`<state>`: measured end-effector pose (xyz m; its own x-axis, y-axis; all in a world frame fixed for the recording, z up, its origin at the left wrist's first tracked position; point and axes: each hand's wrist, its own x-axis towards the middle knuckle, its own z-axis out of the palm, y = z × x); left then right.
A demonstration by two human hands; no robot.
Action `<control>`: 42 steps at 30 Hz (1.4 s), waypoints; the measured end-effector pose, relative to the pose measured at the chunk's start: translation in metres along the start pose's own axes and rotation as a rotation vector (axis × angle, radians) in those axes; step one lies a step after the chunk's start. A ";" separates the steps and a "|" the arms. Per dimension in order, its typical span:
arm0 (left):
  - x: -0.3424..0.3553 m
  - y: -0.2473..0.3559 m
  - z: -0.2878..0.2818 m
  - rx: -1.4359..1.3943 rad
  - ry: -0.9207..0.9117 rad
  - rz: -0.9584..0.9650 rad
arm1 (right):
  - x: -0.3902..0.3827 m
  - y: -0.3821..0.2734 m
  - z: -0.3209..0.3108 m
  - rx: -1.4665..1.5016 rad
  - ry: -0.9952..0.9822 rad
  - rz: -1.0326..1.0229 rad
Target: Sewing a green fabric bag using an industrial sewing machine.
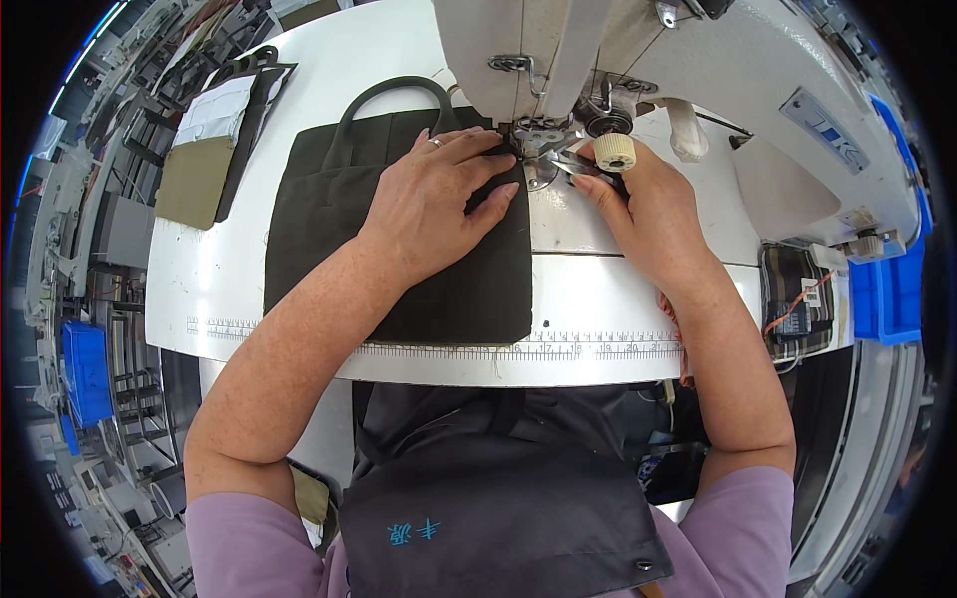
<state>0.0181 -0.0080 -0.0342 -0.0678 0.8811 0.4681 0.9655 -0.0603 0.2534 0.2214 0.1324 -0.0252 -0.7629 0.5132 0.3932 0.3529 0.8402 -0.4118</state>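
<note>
A dark olive fabric bag (399,309) with a looped handle (384,85) lies flat on the white sewing machine table. My left hand (439,199) rests on its upper right part, fingers outstretched and pressing the cloth beside the needle area. The bag's right edge runs next to the presser foot (538,140) of the white sewing machine (797,90). Just right of the foot, my right hand (653,209) grips a pair of thread snips (573,164). Their metal blades point left toward the bag's edge; the handles are mostly hidden in my fingers.
A stack of olive and dark fabric pieces (204,149) lies at the table's far left. A printed ruler strip (588,346) follows the front edge. At the right sits a dark checked cloth item (797,299), with a blue bin (887,299) beyond the table.
</note>
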 end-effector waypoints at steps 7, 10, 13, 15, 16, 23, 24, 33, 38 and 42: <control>0.000 -0.003 0.001 -0.010 -0.012 -0.034 | 0.001 -0.006 -0.011 -0.023 0.014 0.017; -0.002 -0.004 0.002 0.028 0.000 0.003 | 0.005 -0.010 -0.016 0.128 -0.152 0.186; 0.002 -0.001 0.001 0.018 -0.009 -0.020 | 0.007 -0.001 0.000 0.425 0.098 0.148; 0.002 -0.002 0.002 0.010 -0.015 -0.015 | 0.016 0.006 0.009 0.556 0.336 -0.007; 0.002 -0.002 0.002 0.010 -0.013 -0.015 | 0.017 0.008 0.010 0.555 0.337 -0.008; 0.000 -0.003 0.000 0.024 -0.034 -0.034 | 0.021 0.000 0.007 0.622 0.259 0.131; 0.000 -0.002 0.000 0.023 -0.043 -0.036 | 0.021 -0.001 0.006 0.639 0.251 0.150; -0.006 0.003 -0.003 0.029 -0.074 -0.031 | 0.020 0.002 0.007 0.691 0.244 0.162; -0.007 0.004 -0.006 0.032 -0.067 -0.019 | 0.018 0.006 0.009 0.683 0.195 0.177; -0.006 0.006 -0.006 0.024 -0.076 -0.056 | 0.011 0.004 0.016 0.337 -0.062 0.004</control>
<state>0.0230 -0.0163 -0.0300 -0.1037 0.9160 0.3875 0.9665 0.0008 0.2567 0.2058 0.1389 -0.0354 -0.7971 0.4963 0.3441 0.1653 0.7274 -0.6660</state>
